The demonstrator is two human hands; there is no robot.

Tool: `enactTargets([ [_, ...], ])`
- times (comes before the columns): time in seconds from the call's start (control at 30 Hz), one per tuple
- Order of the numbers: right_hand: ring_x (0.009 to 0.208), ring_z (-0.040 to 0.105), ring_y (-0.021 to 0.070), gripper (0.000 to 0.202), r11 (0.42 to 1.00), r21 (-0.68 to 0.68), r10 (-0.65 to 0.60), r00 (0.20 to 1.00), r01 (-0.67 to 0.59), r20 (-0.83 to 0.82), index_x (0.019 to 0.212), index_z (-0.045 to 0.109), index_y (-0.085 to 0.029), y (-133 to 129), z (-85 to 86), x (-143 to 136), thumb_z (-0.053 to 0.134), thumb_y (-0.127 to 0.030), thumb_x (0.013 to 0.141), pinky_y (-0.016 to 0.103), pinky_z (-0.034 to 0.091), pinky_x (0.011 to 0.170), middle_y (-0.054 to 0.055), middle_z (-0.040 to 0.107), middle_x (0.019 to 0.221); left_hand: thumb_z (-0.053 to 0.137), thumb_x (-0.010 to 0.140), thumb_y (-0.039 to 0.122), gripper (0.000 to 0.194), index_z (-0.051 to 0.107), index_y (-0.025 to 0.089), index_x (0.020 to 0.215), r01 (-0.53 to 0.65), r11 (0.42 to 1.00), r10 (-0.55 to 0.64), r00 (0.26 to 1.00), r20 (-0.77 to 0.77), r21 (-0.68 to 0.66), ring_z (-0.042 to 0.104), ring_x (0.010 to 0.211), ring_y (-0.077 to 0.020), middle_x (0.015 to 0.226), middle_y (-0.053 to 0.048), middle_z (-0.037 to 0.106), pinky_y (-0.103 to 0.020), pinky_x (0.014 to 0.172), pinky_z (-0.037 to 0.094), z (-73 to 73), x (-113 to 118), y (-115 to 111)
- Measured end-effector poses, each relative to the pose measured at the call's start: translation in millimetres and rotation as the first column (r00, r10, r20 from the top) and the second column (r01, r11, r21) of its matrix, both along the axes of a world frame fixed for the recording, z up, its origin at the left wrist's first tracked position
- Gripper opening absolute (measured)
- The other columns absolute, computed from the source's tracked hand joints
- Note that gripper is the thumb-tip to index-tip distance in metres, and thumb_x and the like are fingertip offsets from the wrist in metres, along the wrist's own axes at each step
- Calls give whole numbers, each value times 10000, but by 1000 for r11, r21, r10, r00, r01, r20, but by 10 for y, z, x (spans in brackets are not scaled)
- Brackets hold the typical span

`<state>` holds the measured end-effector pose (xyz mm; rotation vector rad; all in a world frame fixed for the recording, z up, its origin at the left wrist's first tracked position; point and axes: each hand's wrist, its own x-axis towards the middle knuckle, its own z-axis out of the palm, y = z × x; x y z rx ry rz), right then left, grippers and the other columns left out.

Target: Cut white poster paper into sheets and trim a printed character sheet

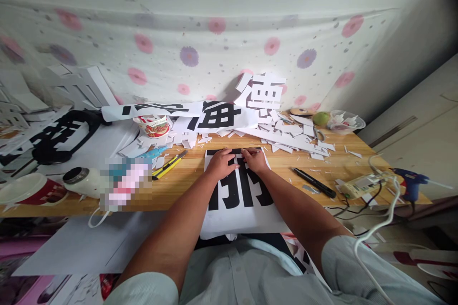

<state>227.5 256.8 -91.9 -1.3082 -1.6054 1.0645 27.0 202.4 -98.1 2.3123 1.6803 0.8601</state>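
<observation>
A white paper sheet with a large black printed character (pixel 229 221) lies at the table's front edge and hangs over it. My left hand (pixel 221 164) rests on its upper left part, thumb apart from the fingers, pressing it down. Over the upper right part, my right hand (pixel 255 159) has its fingers closed in a pinch. A small red bit shows at those fingers; the rest of what they hold is hidden. A yellow utility knife (pixel 169 165) lies to the left of the sheet, and a black utility knife (pixel 314 182) to the right.
White offcuts (pixel 289 136) cover the table's back, below a cut-out white character (pixel 263 93). A noodle cup (pixel 153 126) stands back left. At right are a power strip (pixel 363 185), a blue glue gun (pixel 410 183) and a white cable (pixel 384 221). A jar (pixel 82 182) stands left.
</observation>
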Motion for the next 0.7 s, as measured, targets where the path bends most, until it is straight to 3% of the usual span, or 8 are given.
enactTargets([
  [0.7,663,758,223,400,1000,-12,-1,1000,0,-12,909,802,-190,8,-29,-1,642,-557,918,309,609,615,91,831,889,898,858,403,394,838,260,1220,-6,1000,6,1000,-12,-5,602,1449,-349,1479,-116,701,-530,1242,481,4,-1,-5],
])
